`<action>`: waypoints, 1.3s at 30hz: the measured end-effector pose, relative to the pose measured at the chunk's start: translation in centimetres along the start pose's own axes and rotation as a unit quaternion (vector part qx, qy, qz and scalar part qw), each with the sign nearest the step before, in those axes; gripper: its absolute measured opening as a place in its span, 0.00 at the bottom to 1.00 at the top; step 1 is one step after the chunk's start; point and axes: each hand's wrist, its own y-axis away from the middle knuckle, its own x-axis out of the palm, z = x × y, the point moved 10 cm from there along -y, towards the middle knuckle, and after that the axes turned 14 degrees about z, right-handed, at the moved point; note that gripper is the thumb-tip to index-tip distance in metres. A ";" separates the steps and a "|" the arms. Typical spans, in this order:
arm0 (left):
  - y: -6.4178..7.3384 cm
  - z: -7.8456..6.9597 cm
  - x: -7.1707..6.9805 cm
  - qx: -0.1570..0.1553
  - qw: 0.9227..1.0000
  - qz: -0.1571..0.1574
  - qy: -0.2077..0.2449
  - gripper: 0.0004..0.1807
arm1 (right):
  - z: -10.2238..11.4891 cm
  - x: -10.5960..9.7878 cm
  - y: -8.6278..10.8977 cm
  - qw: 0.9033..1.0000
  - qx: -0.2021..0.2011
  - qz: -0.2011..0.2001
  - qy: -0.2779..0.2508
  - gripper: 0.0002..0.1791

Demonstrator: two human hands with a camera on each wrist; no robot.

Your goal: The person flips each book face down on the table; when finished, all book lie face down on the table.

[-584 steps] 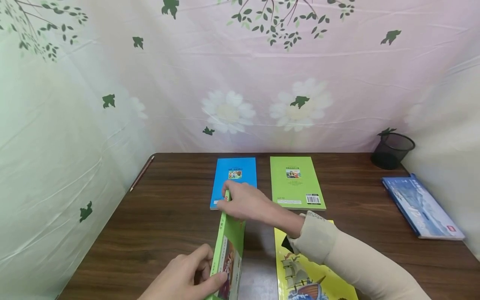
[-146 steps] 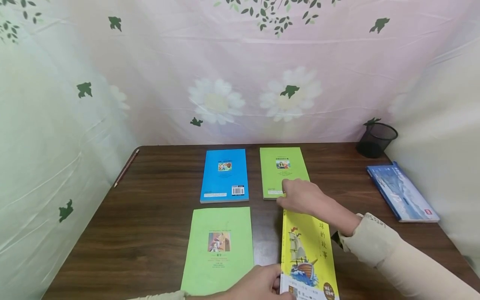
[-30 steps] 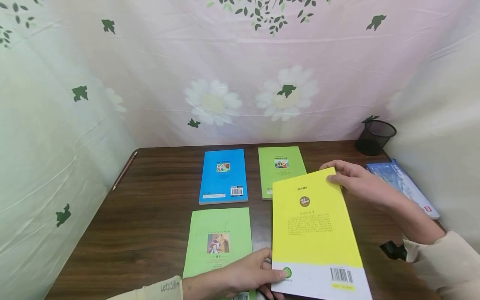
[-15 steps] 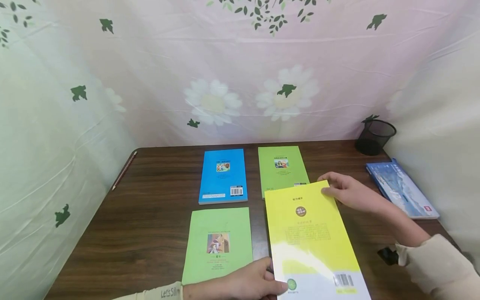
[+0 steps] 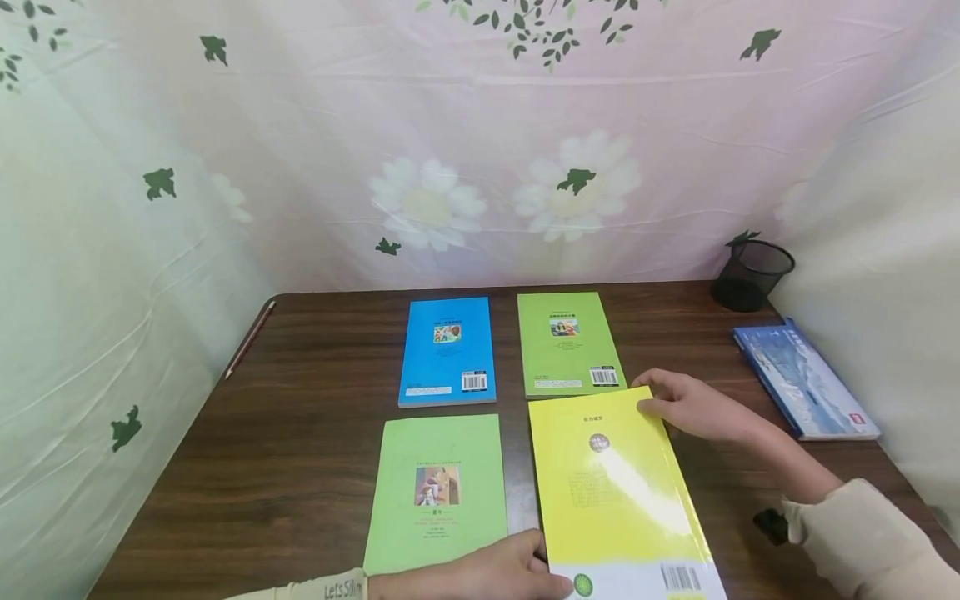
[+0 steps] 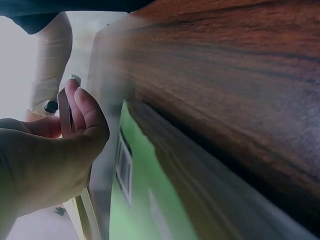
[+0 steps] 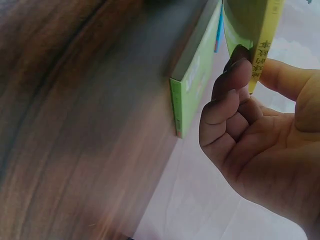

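A yellow book [image 5: 600, 483], its back cover up with a white band and barcode at the near end, is held between both hands in the head view. My right hand [image 5: 690, 406] pinches its far right corner, thumb on the cover and fingers beneath. At the near left edge my left hand [image 5: 510, 568] grips it, thumb on top. In the right wrist view the fingers curl under the yellow book [image 7: 265, 40] near its spine. A light green book [image 5: 435, 483] lies flat just left of it, partly behind the left forearm.
A blue book [image 5: 447, 354] and another green book [image 5: 566, 354] lie side by side farther back. A blue-and-white book [image 5: 806, 379] lies at the right, near a black mesh pen holder [image 5: 752, 275]. A pencil [image 5: 250, 340] lies along the left table edge.
Earlier the yellow book lay front cover up; now its back cover shows. Over the last second its far end has come down nearer the table, uncovering the green book behind it.
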 end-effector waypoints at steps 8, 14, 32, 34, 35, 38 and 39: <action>-0.3 0.4 0.3 -0.001 1.000 0.026 0.001 0.07 | -1.6 0.9 -0.5 0.999 0.042 -0.005 0.021 0.18; -0.5 0.0 0.2 0.007 0.998 0.044 -0.032 0.06 | -2.0 1.2 -0.5 0.998 0.050 -0.005 0.040 0.17; -1.6 0.8 -0.9 -0.009 0.993 0.067 -0.092 0.12 | -3.1 1.7 -1.0 0.995 0.076 0.001 0.064 0.17; -1.1 0.4 -0.7 -0.011 0.994 0.073 -0.084 0.14 | -3.1 1.7 -1.0 0.994 0.079 -0.001 0.071 0.18; -0.7 0.0 -0.5 -0.014 0.994 0.074 -0.078 0.14 | -3.1 1.7 -1.0 0.994 0.081 -0.002 0.075 0.18; 0.7 -0.6 -0.6 -0.031 0.995 0.061 -0.069 0.17 | -3.0 1.5 -0.9 0.992 0.090 -0.009 0.093 0.21; 1.0 -0.8 -0.9 -0.037 0.996 0.054 -0.067 0.18 | -3.0 1.4 -0.8 0.990 0.096 -0.012 0.099 0.21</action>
